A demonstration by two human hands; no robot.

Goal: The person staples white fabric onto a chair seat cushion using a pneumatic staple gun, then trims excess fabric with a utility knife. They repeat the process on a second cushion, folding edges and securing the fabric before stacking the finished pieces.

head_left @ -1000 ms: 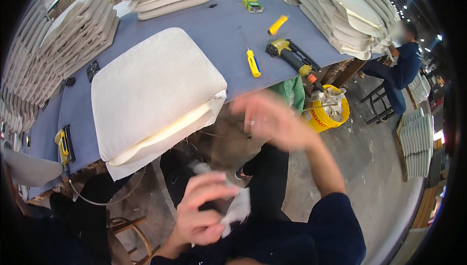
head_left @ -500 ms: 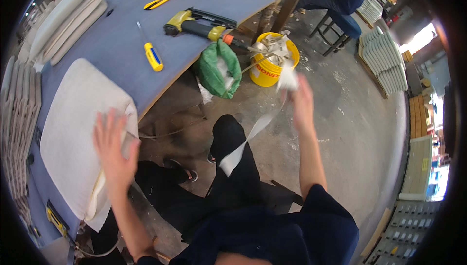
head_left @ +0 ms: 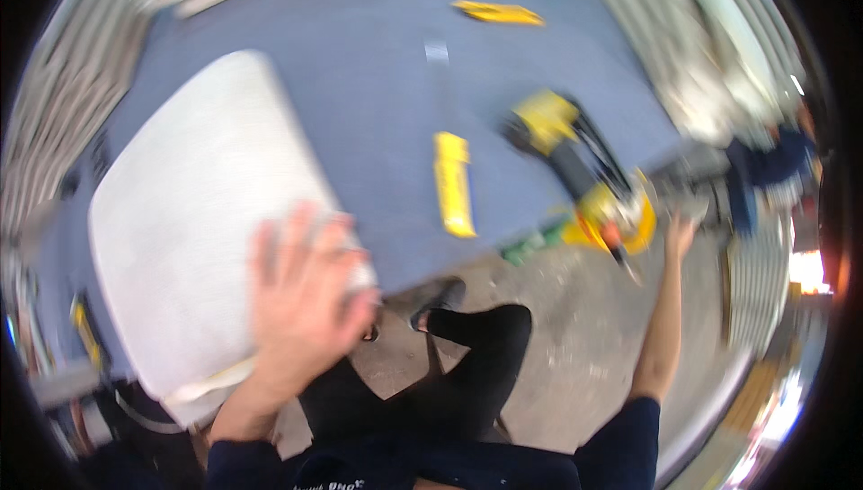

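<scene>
The whole picture is motion-blurred. My left hand [head_left: 301, 301] lies with fingers spread on the near corner of a large white seat cushion [head_left: 180, 238], which rests on the blue-grey worktable [head_left: 360, 85]. My right hand [head_left: 680, 234] is stretched out to the right, beside a yellow bucket [head_left: 629, 220] that stands on the floor by the table's edge. I see nothing in that hand, and its fingers look extended.
On the table lie a yellow-handled tool [head_left: 452, 184], a yellow and black power stapler [head_left: 562, 130] and another yellow tool [head_left: 499, 12] farther back. A green bag [head_left: 530, 243] hangs below the edge. Stacked cushions [head_left: 710, 67] and a person in blue [head_left: 764, 175] are at the right.
My view has swung back toward the table. My left hand now rests on the cushion's corner. The white scrap that my right hand held over the bucket is no longer in it.
</scene>
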